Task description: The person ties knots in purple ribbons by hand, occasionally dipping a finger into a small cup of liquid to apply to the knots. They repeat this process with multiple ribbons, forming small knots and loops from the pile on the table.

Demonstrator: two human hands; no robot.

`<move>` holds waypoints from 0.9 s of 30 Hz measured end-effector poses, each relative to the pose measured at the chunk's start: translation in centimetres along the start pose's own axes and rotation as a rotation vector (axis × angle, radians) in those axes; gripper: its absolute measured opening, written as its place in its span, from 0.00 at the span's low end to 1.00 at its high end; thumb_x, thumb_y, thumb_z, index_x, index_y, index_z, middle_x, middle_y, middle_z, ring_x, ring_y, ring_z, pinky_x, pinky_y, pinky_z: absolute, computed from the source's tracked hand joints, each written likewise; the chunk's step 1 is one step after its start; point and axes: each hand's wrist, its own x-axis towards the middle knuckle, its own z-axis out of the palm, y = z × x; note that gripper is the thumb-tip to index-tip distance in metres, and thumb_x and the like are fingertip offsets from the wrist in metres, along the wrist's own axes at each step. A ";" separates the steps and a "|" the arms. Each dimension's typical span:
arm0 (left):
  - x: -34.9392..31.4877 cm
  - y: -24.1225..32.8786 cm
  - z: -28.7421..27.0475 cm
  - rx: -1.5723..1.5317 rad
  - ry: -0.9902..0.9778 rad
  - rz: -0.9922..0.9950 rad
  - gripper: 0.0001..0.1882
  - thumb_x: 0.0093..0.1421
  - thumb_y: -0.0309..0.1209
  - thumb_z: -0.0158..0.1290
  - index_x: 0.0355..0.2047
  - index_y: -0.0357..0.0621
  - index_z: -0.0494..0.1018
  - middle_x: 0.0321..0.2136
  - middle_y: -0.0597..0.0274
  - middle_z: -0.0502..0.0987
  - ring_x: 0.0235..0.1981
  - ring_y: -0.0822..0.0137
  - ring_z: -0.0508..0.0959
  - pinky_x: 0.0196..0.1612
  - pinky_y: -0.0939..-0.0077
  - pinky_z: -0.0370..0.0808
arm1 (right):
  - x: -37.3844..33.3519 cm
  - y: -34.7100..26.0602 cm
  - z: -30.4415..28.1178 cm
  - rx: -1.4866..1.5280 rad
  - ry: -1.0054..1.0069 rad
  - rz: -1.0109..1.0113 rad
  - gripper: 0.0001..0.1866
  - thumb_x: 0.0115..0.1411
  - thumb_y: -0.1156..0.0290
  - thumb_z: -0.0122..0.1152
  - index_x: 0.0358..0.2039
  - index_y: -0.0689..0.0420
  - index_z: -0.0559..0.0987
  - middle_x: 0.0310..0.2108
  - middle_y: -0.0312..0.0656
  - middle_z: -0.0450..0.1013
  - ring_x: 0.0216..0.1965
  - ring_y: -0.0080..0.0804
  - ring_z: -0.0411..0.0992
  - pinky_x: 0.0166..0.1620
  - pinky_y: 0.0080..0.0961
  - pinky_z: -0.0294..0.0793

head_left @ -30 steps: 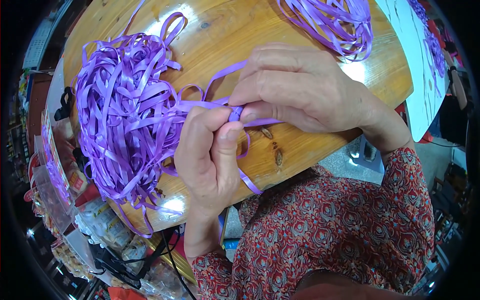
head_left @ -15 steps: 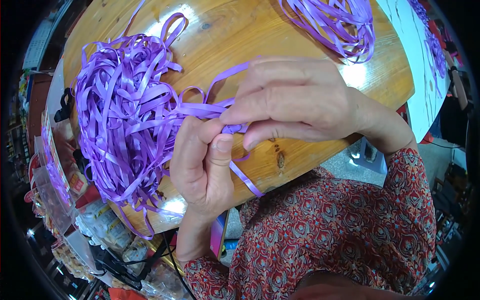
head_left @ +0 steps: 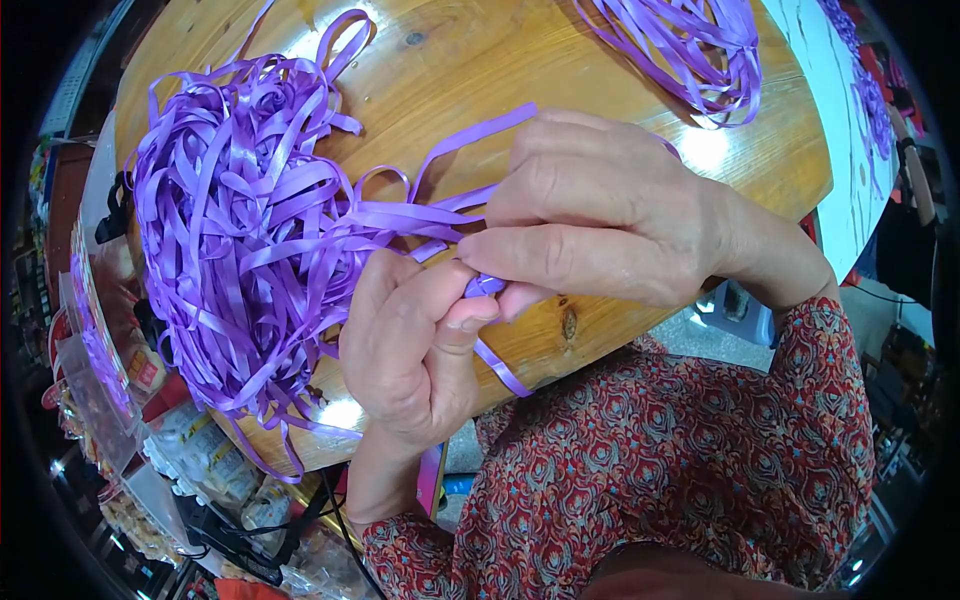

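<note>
Between my two hands is a small folded bit of purple ribbon [head_left: 485,286]. My left hand [head_left: 405,345] pinches it between thumb and forefinger. From above, my right hand [head_left: 610,215] closes on the same ribbon, its fingertips meeting the left forefinger; part of the ribbon is hidden under the right fingers. A loose tail [head_left: 503,370] hangs below toward the table edge. Other strands run left from my hands into a big tangled heap of purple ribbon [head_left: 235,240] on the table.
A round wooden table [head_left: 450,70] lies under everything. At its far right is a looped bundle of purple ribbon [head_left: 690,55]. Beyond stands a white marbled surface [head_left: 830,120] with more purple ribbon. Clear bags of goods [head_left: 205,460] sit at the lower left.
Both hands have shifted slightly right and nearer to me with the folded ribbon. My right fingers have curled in more closely over it.
</note>
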 end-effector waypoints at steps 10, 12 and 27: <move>0.0 0.5 0.0 0.042 -0.093 0.084 0.13 0.42 0.36 0.62 0.24 0.41 0.74 0.14 0.66 0.60 0.14 0.67 0.63 0.17 0.72 0.57 | -0.1 -0.9 0.0 0.064 0.015 -0.104 0.14 0.43 0.68 0.63 0.26 0.66 0.75 0.23 0.41 0.66 0.20 0.33 0.62 0.21 0.26 0.59; -0.2 0.7 0.2 0.051 -0.100 0.115 0.15 0.39 0.37 0.63 0.24 0.42 0.74 0.14 0.67 0.58 0.14 0.67 0.63 0.16 0.73 0.56 | 0.0 -1.3 -0.3 0.216 -0.059 -0.050 0.14 0.43 0.69 0.64 0.25 0.66 0.75 0.22 0.40 0.65 0.19 0.32 0.61 0.21 0.26 0.59; -1.3 0.3 0.5 0.157 -0.107 0.461 0.19 0.27 0.33 0.58 0.24 0.40 0.73 0.16 0.67 0.56 0.14 0.70 0.62 0.15 0.75 0.56 | -1.1 -4.3 0.3 1.128 -0.136 0.732 0.08 0.56 0.68 0.59 0.25 0.59 0.79 0.21 0.40 0.72 0.22 0.25 0.69 0.25 0.22 0.65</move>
